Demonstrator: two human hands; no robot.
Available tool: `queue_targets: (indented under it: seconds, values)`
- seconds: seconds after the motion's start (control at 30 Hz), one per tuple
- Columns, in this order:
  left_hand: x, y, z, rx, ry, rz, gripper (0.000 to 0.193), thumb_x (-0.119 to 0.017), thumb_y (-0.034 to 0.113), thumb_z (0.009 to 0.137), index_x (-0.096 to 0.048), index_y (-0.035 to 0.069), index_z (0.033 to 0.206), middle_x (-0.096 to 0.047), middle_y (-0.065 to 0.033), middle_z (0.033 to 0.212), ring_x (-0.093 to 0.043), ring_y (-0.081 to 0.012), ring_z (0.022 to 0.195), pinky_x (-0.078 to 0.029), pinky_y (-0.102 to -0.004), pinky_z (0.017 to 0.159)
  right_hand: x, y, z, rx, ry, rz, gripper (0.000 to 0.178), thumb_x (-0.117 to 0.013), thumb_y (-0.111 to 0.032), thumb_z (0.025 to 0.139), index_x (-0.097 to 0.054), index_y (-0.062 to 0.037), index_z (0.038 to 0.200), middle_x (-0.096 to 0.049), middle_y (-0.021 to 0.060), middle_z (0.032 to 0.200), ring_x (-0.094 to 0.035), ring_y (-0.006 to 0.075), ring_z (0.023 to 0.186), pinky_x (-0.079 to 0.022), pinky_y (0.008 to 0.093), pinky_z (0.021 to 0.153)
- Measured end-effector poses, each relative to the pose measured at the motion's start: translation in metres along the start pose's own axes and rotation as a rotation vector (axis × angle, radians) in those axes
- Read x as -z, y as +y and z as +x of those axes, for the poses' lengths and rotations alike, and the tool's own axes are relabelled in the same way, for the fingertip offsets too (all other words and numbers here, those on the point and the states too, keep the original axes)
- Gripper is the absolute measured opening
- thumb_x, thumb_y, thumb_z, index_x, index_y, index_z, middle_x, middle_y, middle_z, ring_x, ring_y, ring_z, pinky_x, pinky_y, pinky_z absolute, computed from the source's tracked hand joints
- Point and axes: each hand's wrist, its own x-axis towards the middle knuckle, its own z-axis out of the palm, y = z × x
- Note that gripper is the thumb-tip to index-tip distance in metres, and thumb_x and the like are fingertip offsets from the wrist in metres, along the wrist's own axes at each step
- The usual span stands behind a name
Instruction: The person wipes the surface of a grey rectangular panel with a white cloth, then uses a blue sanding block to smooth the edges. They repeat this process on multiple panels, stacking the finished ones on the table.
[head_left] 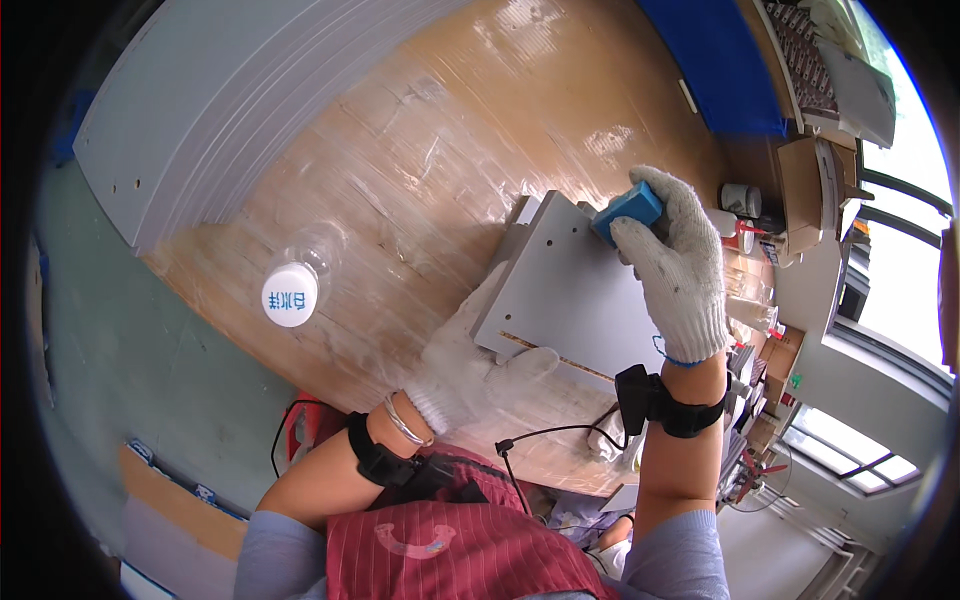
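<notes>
A grey panel (580,295) with small drilled holes lies in front of me, above other boards that its edge partly hides. My left hand (460,365), in a white knit glove, grips its near left edge, the thumb along the near side and the fingers partly hidden behind the board. In my right hand (682,270), also gloved, a blue rectangular block (630,211) is pinched between thumb and fingers at the panel's far right edge. Whether the block is a sponge or a sanding block I cannot tell. It appears to touch the panel.
Plastic film covers the wooden table (420,130). A clear bottle (322,248) with a white cap stands at the left. Behind it rises a stack of long grey panels (250,90). Several bottles and a cardboard box (808,195) stand at the right. A black cable (550,432) hangs near my right wrist.
</notes>
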Motion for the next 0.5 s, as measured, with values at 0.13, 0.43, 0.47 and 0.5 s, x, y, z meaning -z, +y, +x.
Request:
queue_targets:
  seconds: [0.13, 0.43, 0.47, 0.5]
  values:
    - [-0.003, -0.018, -0.002, -0.134, 0.106, -0.007, 0.092, -0.084, 0.03, 0.085, -0.032, -0.006, 0.152, -0.05, -0.0165, 0.146, -0.053, -0.0218, 0.13, -0.045, -0.0357, 0.108, 0.026, 0.024, -0.022, -0.11, 0.082, 0.163, 0.041, -0.07, -0.006, 0.084, -0.063, 0.0001, 0.124, -0.063, 0.0048, 0.098, -0.061, 0.0109, 0.085, -0.051, 0.0263, 0.074]
    - [-0.003, 0.003, 0.035, -0.156, 0.104, 0.272, 0.095, -0.088, 0.036, 0.08, -0.036, -0.003, 0.151, -0.055, -0.0157, 0.14, -0.054, -0.0217, 0.127, -0.046, -0.0344, 0.107, 0.028, 0.023, -0.004, -0.011, 0.258, 0.139, 0.045, -0.071, -0.011, 0.085, -0.061, -0.0012, 0.128, -0.067, 0.0102, 0.103, -0.066, 0.0154, 0.092, -0.054, 0.0297, 0.079]
    - [-0.004, 0.007, 0.038, -0.108, 0.111, 0.234, 0.093, -0.088, 0.034, 0.081, -0.037, -0.002, 0.15, -0.056, -0.0151, 0.138, -0.055, -0.021, 0.126, -0.046, -0.0342, 0.106, 0.027, 0.02, 0.005, -0.044, 0.242, 0.087, 0.046, -0.072, -0.016, 0.085, -0.061, -0.0025, 0.128, -0.071, 0.0147, 0.101, -0.07, 0.0213, 0.09, -0.055, 0.0325, 0.082]
    - [-0.008, 0.011, 0.037, -0.056, 0.108, 0.196, 0.091, -0.088, 0.031, 0.081, -0.038, -0.002, 0.15, -0.057, -0.0145, 0.137, -0.056, -0.0204, 0.124, -0.047, -0.034, 0.105, 0.025, 0.019, 0.011, -0.007, 0.25, 0.054, 0.045, -0.072, -0.018, 0.085, -0.061, -0.0028, 0.127, -0.071, 0.0163, 0.101, -0.071, 0.0247, 0.09, -0.055, 0.0343, 0.083]
